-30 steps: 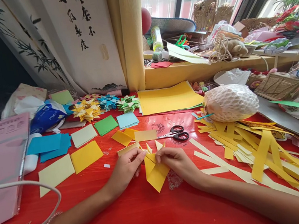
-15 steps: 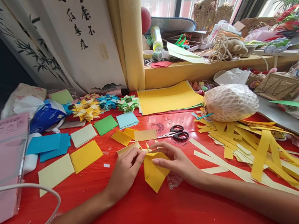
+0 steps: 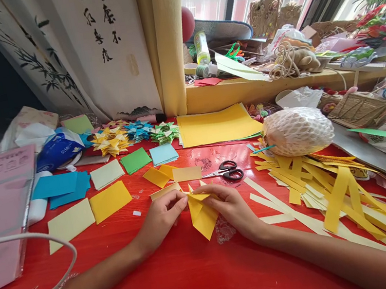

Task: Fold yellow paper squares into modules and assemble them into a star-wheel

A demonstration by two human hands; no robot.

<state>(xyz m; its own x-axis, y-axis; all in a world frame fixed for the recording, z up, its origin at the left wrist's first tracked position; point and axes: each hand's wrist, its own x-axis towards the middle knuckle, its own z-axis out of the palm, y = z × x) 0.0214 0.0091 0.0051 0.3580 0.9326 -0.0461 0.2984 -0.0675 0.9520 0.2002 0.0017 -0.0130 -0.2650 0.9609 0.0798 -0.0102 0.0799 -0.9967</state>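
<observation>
A folded piece of yellow paper [image 3: 204, 219] is held up between both hands over the red table, its lower corner pointing toward me. My left hand [image 3: 165, 214] pinches its upper left edge with thumb and forefinger. On the other side, my right hand [image 3: 230, 207] grips a folded flap near the top, fingers closed over it. Part of the folds is hidden behind the fingers. Just beyond the hands lie a pale yellow paper strip [image 3: 166, 191], a cream rectangle [image 3: 186, 174] and scissors with black handles [image 3: 232, 170].
Stacked paper rectangles, including green ones [image 3: 135, 161] and blue ones [image 3: 55, 185], lie at the left. Folded paper stars [image 3: 111, 141] stand behind them. Cut yellow strips [image 3: 339, 199] and a net-wrapped round object [image 3: 298, 132] are at the right. A white cable [image 3: 70, 249] crosses my left forearm.
The yellow paper has turned, its lower corner swinging to the right and slightly up. My right fingers have curled in over the upper flap, while my left hand keeps its pinch.
</observation>
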